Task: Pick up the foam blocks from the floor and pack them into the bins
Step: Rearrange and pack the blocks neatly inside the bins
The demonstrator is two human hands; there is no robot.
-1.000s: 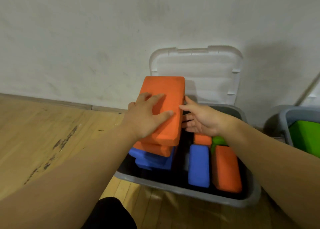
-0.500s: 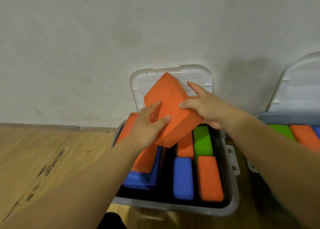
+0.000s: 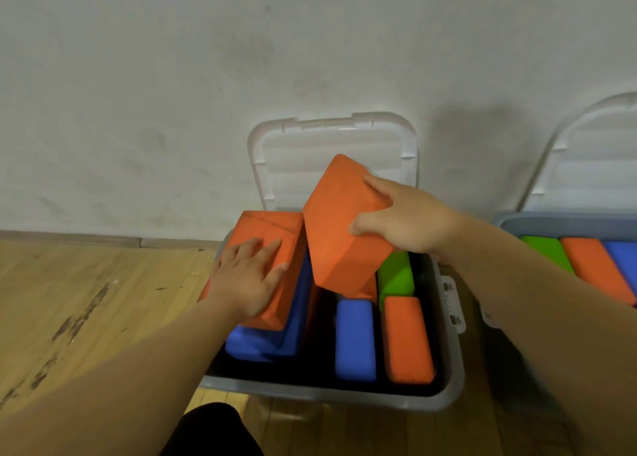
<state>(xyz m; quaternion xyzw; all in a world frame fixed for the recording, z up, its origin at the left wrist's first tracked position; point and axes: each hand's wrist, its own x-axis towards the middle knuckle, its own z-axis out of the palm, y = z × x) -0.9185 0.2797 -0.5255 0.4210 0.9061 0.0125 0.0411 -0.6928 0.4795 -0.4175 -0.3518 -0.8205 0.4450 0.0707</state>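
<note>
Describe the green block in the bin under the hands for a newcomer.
Find the grey bin against the wall, lid propped open. In its right column, behind the flat orange block, lies the green block. It is that bin's only green piece, beside the tilted orange block the right hand holds.

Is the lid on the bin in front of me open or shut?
Open: the clear lid stands against the wall behind the gray bin.

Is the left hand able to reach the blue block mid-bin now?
Probably yes: the left hand lies flat on an orange block, gripping nothing, and the blue block is uncovered nearby.
</note>
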